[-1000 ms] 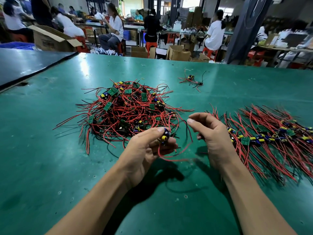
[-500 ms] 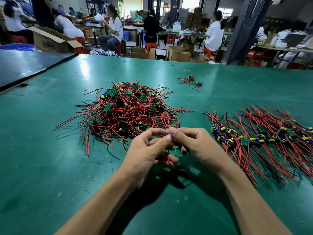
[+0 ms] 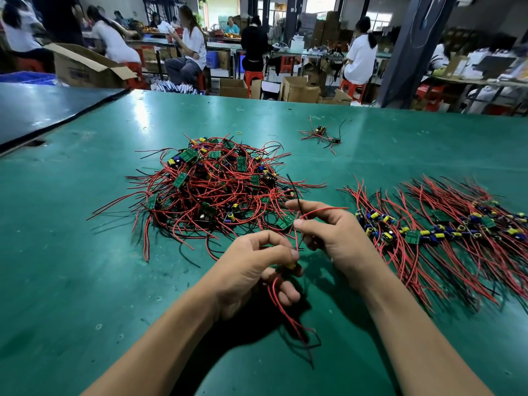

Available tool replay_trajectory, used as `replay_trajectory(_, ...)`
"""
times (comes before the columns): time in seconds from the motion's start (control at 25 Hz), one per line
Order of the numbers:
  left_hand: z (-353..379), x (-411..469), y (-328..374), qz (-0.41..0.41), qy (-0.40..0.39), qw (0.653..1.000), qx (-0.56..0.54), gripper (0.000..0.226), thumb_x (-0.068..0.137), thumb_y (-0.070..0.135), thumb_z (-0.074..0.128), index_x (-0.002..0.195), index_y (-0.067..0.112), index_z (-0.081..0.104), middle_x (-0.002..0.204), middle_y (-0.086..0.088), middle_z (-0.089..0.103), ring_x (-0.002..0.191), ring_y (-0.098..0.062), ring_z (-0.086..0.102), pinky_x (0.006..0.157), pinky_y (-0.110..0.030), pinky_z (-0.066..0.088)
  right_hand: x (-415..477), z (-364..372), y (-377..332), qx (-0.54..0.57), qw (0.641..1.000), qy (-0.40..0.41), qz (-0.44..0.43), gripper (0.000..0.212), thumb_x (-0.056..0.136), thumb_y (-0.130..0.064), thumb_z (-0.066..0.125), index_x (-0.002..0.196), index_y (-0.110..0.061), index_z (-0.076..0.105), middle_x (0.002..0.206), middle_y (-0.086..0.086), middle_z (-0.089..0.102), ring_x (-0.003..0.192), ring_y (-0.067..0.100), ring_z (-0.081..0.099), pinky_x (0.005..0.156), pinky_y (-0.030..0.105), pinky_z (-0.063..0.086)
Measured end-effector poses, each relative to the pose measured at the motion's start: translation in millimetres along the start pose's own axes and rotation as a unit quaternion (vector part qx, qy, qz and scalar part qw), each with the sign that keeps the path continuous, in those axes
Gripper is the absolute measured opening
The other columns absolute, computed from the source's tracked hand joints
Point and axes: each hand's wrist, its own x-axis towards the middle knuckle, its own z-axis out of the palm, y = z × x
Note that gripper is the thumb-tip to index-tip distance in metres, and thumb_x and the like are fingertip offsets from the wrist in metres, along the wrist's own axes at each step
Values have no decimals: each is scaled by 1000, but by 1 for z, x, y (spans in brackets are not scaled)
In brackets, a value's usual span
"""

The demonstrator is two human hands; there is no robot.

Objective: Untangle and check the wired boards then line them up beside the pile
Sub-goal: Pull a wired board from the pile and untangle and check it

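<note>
A tangled pile [image 3: 211, 190] of small green boards with red and black wires lies at the table's middle. To its right, a row of sorted boards [image 3: 434, 230] lies with the wires fanned out. My left hand [image 3: 254, 270] grips one wired board [image 3: 291, 265], mostly hidden by the fingers, and its red wires trail down toward me. My right hand [image 3: 334, 232] pinches that board's other red and black wires, pulled up and to the right.
The green table [image 3: 85, 281] carries a small separate tangle of boards [image 3: 323, 135] at the back. A dark table [image 3: 43, 110] adjoins at the left. Beyond the far edge are cardboard boxes [image 3: 300, 90], stools and seated people.
My hands met over the board, then drew apart. My right hand has lifted up and right, pulling wires straight, while my left hand has kept its hold on the board.
</note>
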Motion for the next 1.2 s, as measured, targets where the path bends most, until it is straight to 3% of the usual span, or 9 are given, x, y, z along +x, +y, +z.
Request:
replay_trajectory(0.2,2,3,-4,-8,9,1000,-16,13,86,4,64,98,5,68,73,-23,66,51,-30,66,45,-28,54,-1,-1,1,24,1000,-10,16,10,87,-7,71,95,-10,75,73,0,67,57,13,47,56,21,44)
replay_trajectory(0.36,1,3,-4,-15,9,999,-44,18,85,20,67,90,3,66,80,-20,67,56,-29,66,50,-30,57,-2,0,0,94,994,-43,35,17,73,-15,76,89,-10,77,71,7,62,54,13,53,51,22,50)
replay_trajectory(0.52,0,0,-2,-42,-41,997,-50,19,85,21,64,86,3,69,76,-17,66,53,-23,65,50,-28,57,0,-3,3,117,991,-58,43,16,71,-14,80,87,-12,78,71,6,63,52,14,57,53,20,52)
replay_trajectory(0.72,-1,1,0,-29,-20,996,-80,17,82,19,66,87,2,67,71,-15,64,52,-22,63,48,-27,55,0,-7,3,187,971,-104,110,34,63,-23,88,93,-13,79,79,4,69,61,13,64,61,20,56)
replay_trajectory(0.84,-2,4,-2,-10,12,997,-73,29,77,19,69,97,-1,62,71,-17,64,50,-23,61,45,-25,53,-3,-3,6,160,970,-121,137,40,62,-29,89,95,-11,74,85,6,72,63,13,66,60,21,56)
replay_trajectory(1.0,-3,5,-6,53,88,995,10,11,86,11,68,81,1,66,73,-20,70,46,-25,63,41,-25,51,-3,7,6,52,986,-104,117,54,69,-45,88,103,-5,73,86,0,66,68,10,57,65,23,48)
replay_trajectory(1.12,-4,5,-10,116,127,980,102,13,92,10,64,83,5,72,74,-14,73,53,-24,69,42,-25,52,-6,17,8,-15,987,-114,108,42,90,-47,68,111,-11,75,84,3,69,68,11,58,59,21,49)
replay_trajectory(1.2,-5,5,-9,117,128,977,124,14,92,12,63,87,10,75,75,-14,74,56,-26,70,46,-27,54,-7,20,6,-22,987,-111,115,34,98,-41,60,109,-12,75,78,7,70,62,15,62,54,21,51)
